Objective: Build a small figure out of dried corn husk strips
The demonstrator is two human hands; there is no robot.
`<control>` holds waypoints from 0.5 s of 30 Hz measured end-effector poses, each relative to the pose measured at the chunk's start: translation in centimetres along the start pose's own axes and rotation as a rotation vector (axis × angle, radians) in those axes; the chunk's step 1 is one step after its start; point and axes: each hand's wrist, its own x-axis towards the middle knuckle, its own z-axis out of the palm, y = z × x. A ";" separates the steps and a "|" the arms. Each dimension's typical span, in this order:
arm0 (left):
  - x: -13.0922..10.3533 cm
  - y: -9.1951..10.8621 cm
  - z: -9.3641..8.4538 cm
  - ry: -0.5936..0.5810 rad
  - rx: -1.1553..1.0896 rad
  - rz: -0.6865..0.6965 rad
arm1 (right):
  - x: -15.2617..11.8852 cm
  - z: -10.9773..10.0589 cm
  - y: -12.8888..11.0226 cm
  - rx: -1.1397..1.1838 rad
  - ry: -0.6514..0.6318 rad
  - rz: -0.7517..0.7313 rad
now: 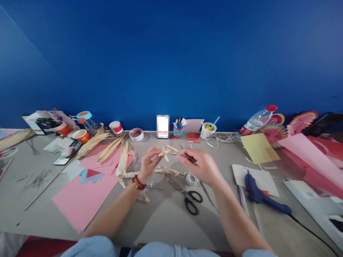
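Note:
Between the fingertips of my left hand is a small pale flower-like piece of corn husk. My right hand pinches a thin pale strip, whose far end points at the husk piece; I cannot tell whether they touch. Something dark shows among the right fingers, too small to make out. On the table below lie scissors with black handles, spread a little, and a roll of tape. Long twisted corn husks lie beside and behind my left hand.
Pink paper sheets and dried husks cover the left side. A blue glue gun with a cord lies at right on white paper. A lit phone, a pen cup and a tilted bottle line the blue wall.

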 end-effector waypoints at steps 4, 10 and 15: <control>0.0 0.1 0.1 -0.005 -0.003 -0.022 | -0.1 -0.1 0.3 -0.011 -0.012 0.014; -0.1 0.1 0.1 -0.002 -0.001 -0.021 | 0.1 -0.3 -0.1 -0.158 -0.011 0.043; -0.2 0.0 0.1 -0.009 0.010 0.007 | 0.3 0.2 -0.3 -0.166 -0.103 -0.007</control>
